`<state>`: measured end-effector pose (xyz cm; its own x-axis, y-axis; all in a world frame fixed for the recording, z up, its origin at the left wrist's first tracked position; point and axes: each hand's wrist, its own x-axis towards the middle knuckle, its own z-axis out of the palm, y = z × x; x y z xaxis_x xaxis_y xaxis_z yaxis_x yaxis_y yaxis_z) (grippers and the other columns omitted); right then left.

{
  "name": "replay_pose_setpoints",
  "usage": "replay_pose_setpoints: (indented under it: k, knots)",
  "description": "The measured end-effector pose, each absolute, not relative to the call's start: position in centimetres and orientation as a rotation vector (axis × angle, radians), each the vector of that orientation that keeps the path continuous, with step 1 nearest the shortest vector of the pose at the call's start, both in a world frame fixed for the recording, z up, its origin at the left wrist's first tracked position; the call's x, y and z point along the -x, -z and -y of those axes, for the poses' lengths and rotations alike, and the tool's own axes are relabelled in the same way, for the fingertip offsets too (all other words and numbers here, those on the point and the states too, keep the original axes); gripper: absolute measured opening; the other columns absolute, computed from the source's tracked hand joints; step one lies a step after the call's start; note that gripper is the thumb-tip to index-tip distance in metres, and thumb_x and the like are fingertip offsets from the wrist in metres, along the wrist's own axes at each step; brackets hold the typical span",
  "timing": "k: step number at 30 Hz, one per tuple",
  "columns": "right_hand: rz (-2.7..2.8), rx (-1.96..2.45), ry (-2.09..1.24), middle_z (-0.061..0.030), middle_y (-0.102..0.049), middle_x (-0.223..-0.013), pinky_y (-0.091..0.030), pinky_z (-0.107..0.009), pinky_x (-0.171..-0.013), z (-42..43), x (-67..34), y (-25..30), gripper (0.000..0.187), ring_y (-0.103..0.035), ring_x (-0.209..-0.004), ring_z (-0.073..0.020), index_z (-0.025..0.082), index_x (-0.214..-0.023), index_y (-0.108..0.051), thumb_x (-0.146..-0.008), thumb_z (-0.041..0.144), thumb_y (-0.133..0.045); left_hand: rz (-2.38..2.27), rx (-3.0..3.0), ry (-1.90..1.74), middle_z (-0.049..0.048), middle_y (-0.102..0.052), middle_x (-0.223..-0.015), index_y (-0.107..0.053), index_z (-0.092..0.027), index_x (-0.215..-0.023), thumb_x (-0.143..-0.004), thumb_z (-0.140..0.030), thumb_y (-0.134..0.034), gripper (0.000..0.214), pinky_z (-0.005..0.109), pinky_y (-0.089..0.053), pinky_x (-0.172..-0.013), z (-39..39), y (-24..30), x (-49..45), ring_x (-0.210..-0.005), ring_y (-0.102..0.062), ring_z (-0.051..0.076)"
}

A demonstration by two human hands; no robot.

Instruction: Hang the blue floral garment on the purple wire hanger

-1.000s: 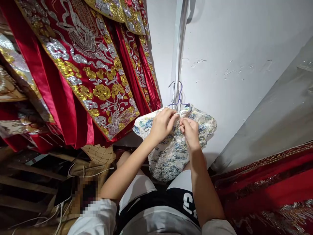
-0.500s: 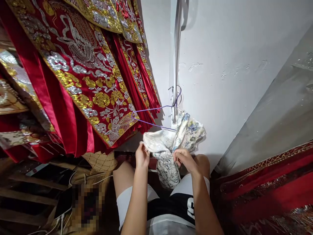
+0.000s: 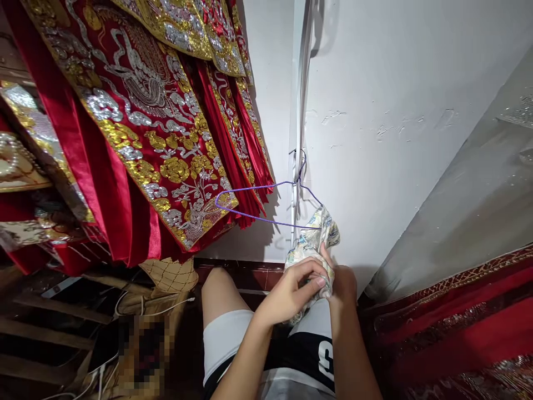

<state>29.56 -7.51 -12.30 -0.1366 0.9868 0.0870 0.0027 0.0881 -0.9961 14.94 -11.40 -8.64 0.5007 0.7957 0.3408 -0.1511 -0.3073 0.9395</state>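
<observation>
A white floral garment (image 3: pixel 306 253) hangs bunched on the right end of a purple wire hanger (image 3: pixel 258 219). The hanger's hook sits on a pale upright strip (image 3: pixel 298 100) against the wall, and its left end is bare. My left hand (image 3: pixel 297 286) reaches across to the right, fingers curled and pinching the garment's cloth. My right hand (image 3: pixel 333 269) grips the same cloth from its right side, mostly behind the fabric and the left hand. The lower part of the garment drops over my right thigh.
A red garment with gold and silver sequins (image 3: pixel 166 128) hangs at the left. At lower left are wooden slats (image 3: pixel 62 308) with white cables. Red fabric (image 3: pixel 470 333) under clear plastic lies at the right. The white wall (image 3: pixel 387 83) stands ahead.
My left hand has moved right, from the garment's left edge to beside my right hand. The cloth is now gathered narrower toward the hanger's right end, uncovering more of the purple wire.
</observation>
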Motion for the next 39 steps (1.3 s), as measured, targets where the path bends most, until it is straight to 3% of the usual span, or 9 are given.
replay_pose_setpoints:
  k: [4,9,12,15,21,24,29,33,39]
  knots:
    - [1.229,0.933,-1.467,-0.0047,-0.063,-0.065,-0.049,-0.036,-0.061,8.1,-29.3,11.3,0.052,-0.065,-0.073,-0.0275,0.027,-0.096,-0.071,-0.081,0.071,-0.05,-0.686,-1.85,-1.234,0.0081,-0.067,-0.101,-0.071,-0.02,-0.098,-0.1,-0.035,-0.059,0.019,0.033,-0.044,-0.096,11.8,8.2,-13.4,-0.1,-0.061,0.023]
    - [1.303,0.836,-1.692,-0.003,-0.07,-0.079,-0.049,-0.031,-0.067,9.0,-29.0,8.7,0.036,-0.064,-0.073,-0.0223,0.021,-0.095,-0.072,-0.064,0.035,-0.079,-0.771,-1.776,-1.458,0.0109,-0.063,-0.131,-0.062,-0.027,-0.132,-0.101,-0.049,-0.051,0.039,0.036,-0.038,-0.111,9.1,9.2,-11.0,-0.125,-0.055,0.028]
    - [1.452,0.959,-1.609,-0.0015,-0.069,-0.072,-0.045,-0.03,-0.061,8.9,-30.2,6.9,0.023,-0.059,-0.066,-0.0197,0.019,-0.081,-0.072,-0.06,0.027,-0.078,-0.673,-1.966,-1.014,0.0091,-0.069,-0.099,-0.072,-0.021,-0.107,-0.102,-0.061,-0.039,0.052,0.033,-0.046,-0.091,7.6,9.5,-9.7,-0.094,-0.061,0.025]
    - [1.546,0.991,-1.27,-0.0022,-0.067,-0.067,-0.044,-0.03,-0.061,6.9,-32.1,5.5,0.009,-0.058,-0.065,-0.0193,0.018,-0.068,-0.071,-0.064,0.026,-0.071,-0.803,-2.126,-0.722,0.0028,-0.062,-0.077,-0.068,-0.018,-0.08,-0.098,-0.057,-0.052,0.046,0.027,-0.042,-0.073,7.5,9.3,-7.9,-0.073,-0.053,0.019]
    - [1.38,1.012,-0.722,-0.0067,-0.074,-0.104,-0.049,-0.033,-0.08,-1.0,-32.3,6.4,0.037,-0.065,-0.09,-0.0224,0.021,-0.104,-0.076,-0.071,0.025,-0.058,-1.129,-2.178,-0.605,-0.002,-0.058,-0.06,-0.066,-0.019,-0.073,-0.092,-0.044,-0.065,0.031,0.024,-0.032,-0.055,8.2,8.4,-2.0,-0.053,-0.044,0.013]
    - [1.535,1.085,-0.769,-0.0076,-0.075,-0.099,-0.048,-0.034,-0.081,-3.1,-31.3,8.6,0.032,-0.065,-0.091,-0.0241,0.019,-0.095,-0.075,-0.07,0.025,-0.056,-1.186,-1.979,-0.791,-0.0026,-0.055,-0.05,-0.062,-0.023,-0.059,-0.078,-0.032,-0.08,0.028,0.024,-0.037,-0.051,7.5,8.4,0.7,-0.043,-0.045,0.014]
    - [1.643,1.104,-0.591,-0.0032,-0.069,-0.076,-0.042,-0.03,-0.07,-1.5,-32.8,10.7,0.018,-0.06,-0.078,-0.0218,0.019,-0.077,-0.068,-0.079,0.026,-0.052,-1.168,-1.506,-1.174,0.0056,-0.072,-0.076,-0.061,-0.026,-0.057,-0.067,-0.015,-0.084,0.027,0.03,-0.057,-0.087,5.8,7.0,1.8,-0.089,-0.073,0.027]
    - [1.654,1.127,-0.55,0.0008,-0.06,-0.068,-0.036,-0.027,-0.063,0.3,-35.7,9.6,0.015,-0.053,-0.068,-0.0172,0.02,-0.071,-0.063,-0.08,0.026,-0.053,-1.19,-1.748,-1.271,0.0099,-0.074,-0.11,-0.066,-0.023,-0.062,-0.069,-0.014,-0.082,0.02,0.038,-0.037,-0.122,3.5,4.7,0.4,-0.137,-0.055,0.032]
    - [1.619,1.193,-0.479,0.0026,-0.047,-0.059,-0.03,-0.027,-0.057,1.3,-36.6,8.5,0.019,-0.042,-0.061,-0.0148,0.021,-0.064,-0.055,-0.081,0.029,-0.055,-1.232,-1.574,-1.271,0.0101,-0.072,-0.092,-0.063,-0.021,-0.059,-0.073,-0.002,-0.071,0.025,0.04,-0.034,-0.123,-2.0,4.3,-2.0,-0.126,-0.059,0.031]
